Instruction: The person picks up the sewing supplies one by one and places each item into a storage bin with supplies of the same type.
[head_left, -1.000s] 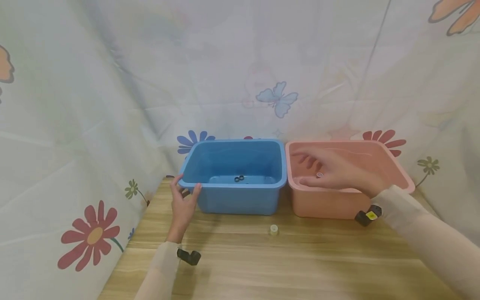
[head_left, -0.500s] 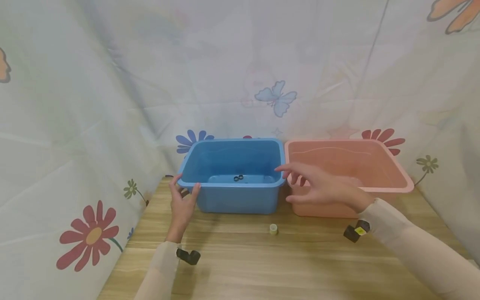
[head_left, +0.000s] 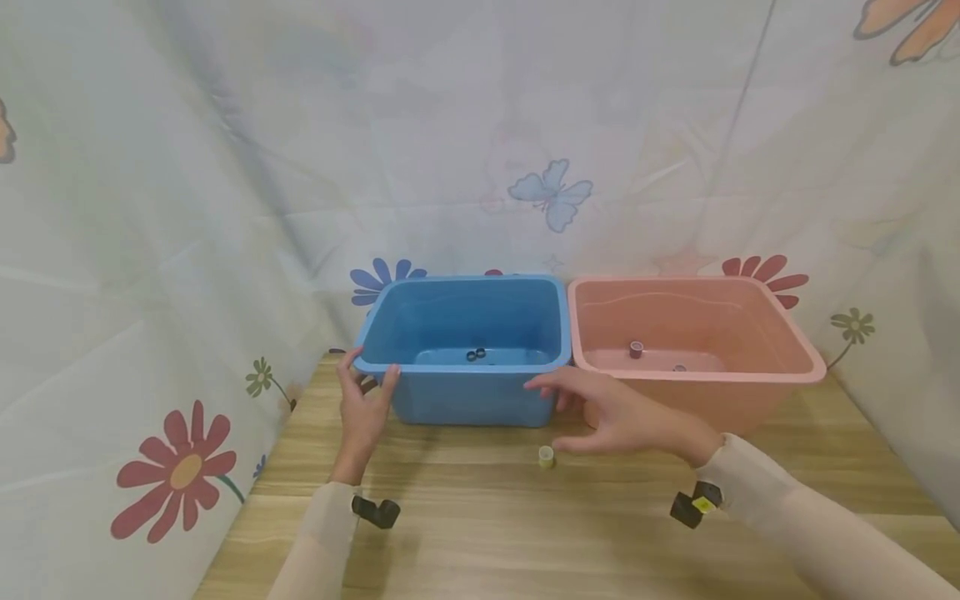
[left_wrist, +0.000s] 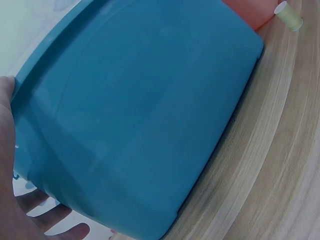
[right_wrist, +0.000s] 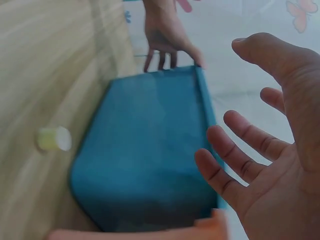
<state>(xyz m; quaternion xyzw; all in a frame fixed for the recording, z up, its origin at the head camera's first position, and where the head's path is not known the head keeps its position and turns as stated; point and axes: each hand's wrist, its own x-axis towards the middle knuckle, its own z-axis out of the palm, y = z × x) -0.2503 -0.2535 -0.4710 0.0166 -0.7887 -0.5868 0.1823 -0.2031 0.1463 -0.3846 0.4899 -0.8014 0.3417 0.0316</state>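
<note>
My left hand [head_left: 365, 414] grips the front left corner of the blue bin [head_left: 472, 396], thumb at the front rim and fingers along the left side. My right hand [head_left: 622, 412] is in the air before the gap between the bins, holding nothing. In the right wrist view its fingers [right_wrist: 235, 160] are spread and loosely bent. Just left of its thumb, on the table, stands a small pale-yellow thread spool [head_left: 546, 457], with white ends in the left wrist view [left_wrist: 289, 16]. Inside the pink bin [head_left: 697, 404] lies a dark purplish spool [head_left: 636, 349].
Two small dark rings [head_left: 476, 354] lie on the blue bin's floor. Another small round item [head_left: 679, 368] is partly hidden behind the pink bin's front rim. Both bins stand side by side on the wooden table [head_left: 465, 533], before a patterned curtain [head_left: 450, 125].
My right hand has come out of the pink bin, moving toward me and left, to beside the yellow spool. The spool inside the pink bin is now uncovered. My left hand has stayed put.
</note>
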